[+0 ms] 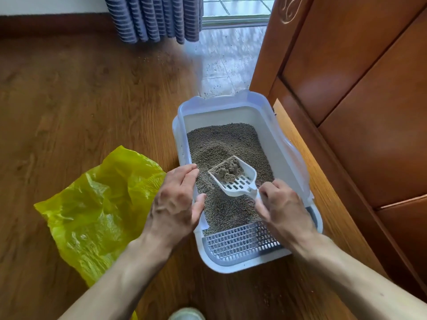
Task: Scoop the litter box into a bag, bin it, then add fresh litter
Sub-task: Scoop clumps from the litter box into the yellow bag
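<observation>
White plastic scoop (235, 179) sits lifted above the grey litter (221, 144), its slotted bowl carrying a pale clump (228, 173). Its handle runs down into the right hand (283, 204), whose fingers are curled round it, so the bowl lies just ahead and to the left of that hand. The left hand (176, 199) rests on the left rim of the litter box (265, 109), fingers straight and close together along the edge, thumb hooked inside the wall. Between the two hands lies the scoop's bowl, nearer the right. The box stands on the wooden floor (69, 100) beside a wooden cabinet (358, 88), with a grid step (235, 245) at its near end. A yellow bag (97, 204) lies crumpled on the floor just left of the left hand.
</observation>
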Demonstrator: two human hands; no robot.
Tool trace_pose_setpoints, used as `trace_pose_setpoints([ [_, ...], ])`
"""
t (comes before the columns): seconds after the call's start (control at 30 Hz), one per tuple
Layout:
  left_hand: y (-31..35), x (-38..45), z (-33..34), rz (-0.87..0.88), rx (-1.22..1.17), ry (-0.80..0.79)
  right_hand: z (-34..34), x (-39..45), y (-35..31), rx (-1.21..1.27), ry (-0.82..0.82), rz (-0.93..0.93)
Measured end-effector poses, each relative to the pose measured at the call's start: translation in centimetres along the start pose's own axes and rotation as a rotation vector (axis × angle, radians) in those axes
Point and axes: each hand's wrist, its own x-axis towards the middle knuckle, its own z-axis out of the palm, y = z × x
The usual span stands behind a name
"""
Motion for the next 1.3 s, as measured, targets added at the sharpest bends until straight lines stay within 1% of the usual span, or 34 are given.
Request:
trace_pose_setpoints([
  [0.13, 0.4, 0.1, 0.3, 0.003, 0.013, 0.013, -2.1, -1.7, 1.1, -0.068, 0.013, 0.009],
  [0.2, 0.5, 0.2, 0.5, 0.005, 0.018, 0.015, -2.6, -2.4, 1.2, -0.059, 0.007, -0.013],
  [0.33, 0.4, 0.3, 0.7, 0.000, 0.014, 0.019, -3.2, -3.2, 2.0, -0.031, 0.026, 0.014],
  [0.43, 0.5, 0.2, 0.7, 0.002, 0.011, 0.026, -3.3, -3.8, 2.3, -0.060, 0.019, 0.000],
  [0.53, 0.5, 0.1, 0.6, 0.004, 0.019, 0.031, -3.3, -4.2, 2.6, -0.025, 0.023, 0.027],
  [0.63, 0.6, 0.3, 0.7, 0.004, 0.022, 0.023, -3.4, -4.4, 2.5, -0.018, 0.028, -0.022],
  [0.8, 0.2, 0.1, 0.5, 0.020, 0.009, 0.020, -3.4, -4.7, 2.1, 0.012, 0.022, -0.022],
  [0.97, -0.6, -0.1, -0.3, 0.042, -0.090, 0.043, -3.8, -4.0, 2.1, 0.077, 0.001, 0.007],
  [1.03, -1.3, -0.4, -1.0, 0.006, -0.106, 0.084, -3.7, -3.7, 2.2, 0.062, 0.000, -0.003],
  [1.1, -2.5, -1.1, -1.7, -0.077, -0.081, 0.097, -3.6, -3.7, 2.2, 0.048, 0.014, -0.001],
  [1.2, -4.9, -2.9, -1.9, -0.252, 0.004, -0.010, -3.6, -3.5, 1.7, 0.090, 0.039, -0.033],
  [1.3, -6.4, -4.7, -1.6, -0.355, 0.065, -0.097, -3.8, -3.4, 0.8, 0.134, 0.064, -0.079],
])
